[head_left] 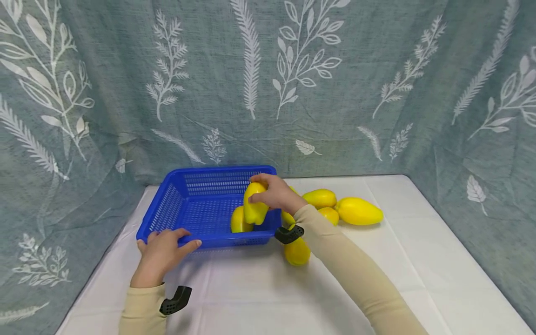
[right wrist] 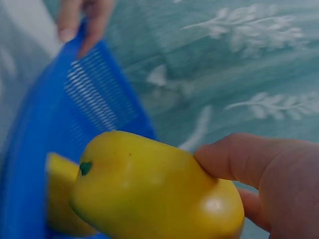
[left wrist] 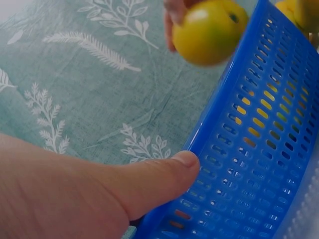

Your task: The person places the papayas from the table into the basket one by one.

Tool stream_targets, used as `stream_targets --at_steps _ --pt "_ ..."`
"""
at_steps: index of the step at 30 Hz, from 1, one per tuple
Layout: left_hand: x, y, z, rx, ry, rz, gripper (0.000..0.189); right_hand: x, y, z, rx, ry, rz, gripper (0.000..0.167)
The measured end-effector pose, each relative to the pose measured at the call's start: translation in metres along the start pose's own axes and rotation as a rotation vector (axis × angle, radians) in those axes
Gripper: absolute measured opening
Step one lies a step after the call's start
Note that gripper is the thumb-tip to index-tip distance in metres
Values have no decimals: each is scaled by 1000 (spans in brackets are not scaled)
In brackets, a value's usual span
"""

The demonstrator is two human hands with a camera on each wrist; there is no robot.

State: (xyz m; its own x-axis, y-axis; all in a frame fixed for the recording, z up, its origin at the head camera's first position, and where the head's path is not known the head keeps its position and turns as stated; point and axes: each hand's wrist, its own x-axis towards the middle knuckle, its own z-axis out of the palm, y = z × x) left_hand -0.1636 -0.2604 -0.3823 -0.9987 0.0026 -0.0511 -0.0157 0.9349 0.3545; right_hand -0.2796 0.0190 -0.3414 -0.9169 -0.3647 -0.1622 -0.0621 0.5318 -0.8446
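My right hand (head_left: 274, 191) grips a yellow mango (head_left: 254, 204) and holds it above the right side of the blue plastic basket (head_left: 209, 241). In the right wrist view, the held mango (right wrist: 154, 186) shows a small green stem end, with the thumb on its upper side. Another yellow mango (head_left: 239, 221) lies inside the basket, partly hidden by the held one. At the basket's front left corner, my left hand (head_left: 161, 253) holds the rim. The left wrist view shows its thumb (left wrist: 169, 179) against the outside of the rim; the other fingers are mostly hidden there.
Several yellow fruits lie on the white-covered table (head_left: 247, 288) right of the basket, among them a long one (head_left: 359, 211) and one near the front (head_left: 297, 252). The right forearm partly covers this group. A green leaf-patterned curtain (head_left: 259, 83) hangs behind and at both sides.
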Motion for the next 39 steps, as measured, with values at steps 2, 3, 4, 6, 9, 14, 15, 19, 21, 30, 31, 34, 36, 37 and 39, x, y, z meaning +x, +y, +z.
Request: stream_targets --at_steps 2,3,4,6,9,14,15,19,21,30,31,34,36,37,39 --pt "0 1 0 -6 1 4 55 4 3 11 -81 12 -6 61" --pt "0 1 0 -6 2 4 55 6 5 16 -117 18 -13 61" --pt "-1 1 0 -6 1 5 55 7 6 20 -148 23 -21 61" --pt "0 1 0 -7 1 8 55 10 7 27 -206 35 -39 60" --pt "1 3 -1 -7 8 12 55 12 8 35 -257 43 -46 59" --pt "3 6 -3 -6 18 16 55 18 13 46 -294 37 -13 57" --pt "3 6 -3 -7 18 15 55 19 15 48 -299 34 -6 57" --pt "3 7 -2 -7 19 11 55 24 21 55 -315 7 11 58" --pt "2 7 -1 -4 18 10 54 25 24 58 -315 -14 18 60" --pt "1 6 0 -6 17 2 52 29 29 66 -370 -81 43 70" --pt "1 6 0 -8 16 -1 52 29 29 67 -365 -78 46 70" --pt "0 4 0 -9 20 -5 51 28 28 68 -346 -68 36 71" --pt "0 2 0 -9 21 -7 51 26 27 69 -333 -52 24 71" --pt "-1 2 0 -9 21 -8 51 24 25 68 -327 -38 14 71" --pt "-2 0 0 -8 19 -7 52 19 22 66 -293 -11 -4 72"
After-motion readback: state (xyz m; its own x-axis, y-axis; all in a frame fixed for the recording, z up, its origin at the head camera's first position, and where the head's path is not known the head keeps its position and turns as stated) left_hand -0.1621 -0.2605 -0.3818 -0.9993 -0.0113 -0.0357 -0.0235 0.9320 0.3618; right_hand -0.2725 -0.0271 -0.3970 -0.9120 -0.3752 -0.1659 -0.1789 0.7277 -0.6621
